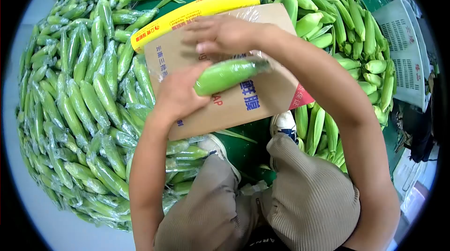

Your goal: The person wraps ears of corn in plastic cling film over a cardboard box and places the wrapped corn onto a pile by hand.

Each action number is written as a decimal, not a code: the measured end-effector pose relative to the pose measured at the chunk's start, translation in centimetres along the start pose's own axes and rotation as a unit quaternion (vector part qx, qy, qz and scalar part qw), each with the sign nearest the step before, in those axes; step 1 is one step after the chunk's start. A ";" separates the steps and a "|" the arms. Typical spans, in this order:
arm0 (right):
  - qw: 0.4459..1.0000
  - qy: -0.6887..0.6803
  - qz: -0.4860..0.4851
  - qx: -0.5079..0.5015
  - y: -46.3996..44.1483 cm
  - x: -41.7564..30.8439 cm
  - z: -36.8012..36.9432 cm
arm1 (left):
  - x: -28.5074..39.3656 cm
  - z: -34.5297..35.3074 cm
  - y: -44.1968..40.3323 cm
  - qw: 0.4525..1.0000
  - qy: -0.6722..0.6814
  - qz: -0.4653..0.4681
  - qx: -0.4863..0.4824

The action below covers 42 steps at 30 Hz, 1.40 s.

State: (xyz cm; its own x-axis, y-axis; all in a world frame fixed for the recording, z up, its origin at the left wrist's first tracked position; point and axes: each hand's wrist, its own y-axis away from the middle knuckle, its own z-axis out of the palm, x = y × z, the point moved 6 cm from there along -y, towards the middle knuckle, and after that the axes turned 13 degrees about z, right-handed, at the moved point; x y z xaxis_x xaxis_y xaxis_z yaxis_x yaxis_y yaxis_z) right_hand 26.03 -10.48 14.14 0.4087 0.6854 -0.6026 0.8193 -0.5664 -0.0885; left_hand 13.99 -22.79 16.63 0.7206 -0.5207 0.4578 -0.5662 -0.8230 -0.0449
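Note:
My left hand [180, 92] is closed around the near end of a green ear of corn [229, 75] in its husk. A shiny clear film seems to cover the ear, which lies tilted above a cardboard box [201, 122]. Just beyond it, my right hand [222, 34] hovers over the box with fingers stretched out and slightly blurred, holding nothing. Behind that hand a yellow roll of cling film [154, 31] rests along the far edge of the box. Some clear film shows on the box top near the roll.
To the left is a large heap of film-wrapped corn ears [79, 106]. Unwrapped corn [356, 21] is piled at the right, beside a pale plastic crate [405, 49]. My shoes [283, 124] and knees are close to the box, above the green floor [251, 150].

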 end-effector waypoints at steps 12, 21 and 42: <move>0.980 0.188 -0.003 -0.058 1.9 -2.0 5.6 | 11.5 10.7 11.9 0.785 0.442 0.019 -0.433; 0.734 -0.338 0.264 -0.526 23.6 -12.4 13.9 | 6.9 3.0 14.8 0.898 0.416 -0.064 -0.127; 0.852 -0.177 0.389 0.302 23.8 1.6 -3.1 | -18.7 -19.1 26.4 0.558 0.377 -0.046 0.738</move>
State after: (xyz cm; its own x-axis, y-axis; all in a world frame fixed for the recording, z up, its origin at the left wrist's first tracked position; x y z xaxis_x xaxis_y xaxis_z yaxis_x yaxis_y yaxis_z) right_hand 47.43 -21.48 13.48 0.4991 -0.1265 -0.8573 -0.0456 -0.9917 0.1198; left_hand -22.09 -30.45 23.81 0.0320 -0.6757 0.7365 0.8055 -0.4188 -0.4192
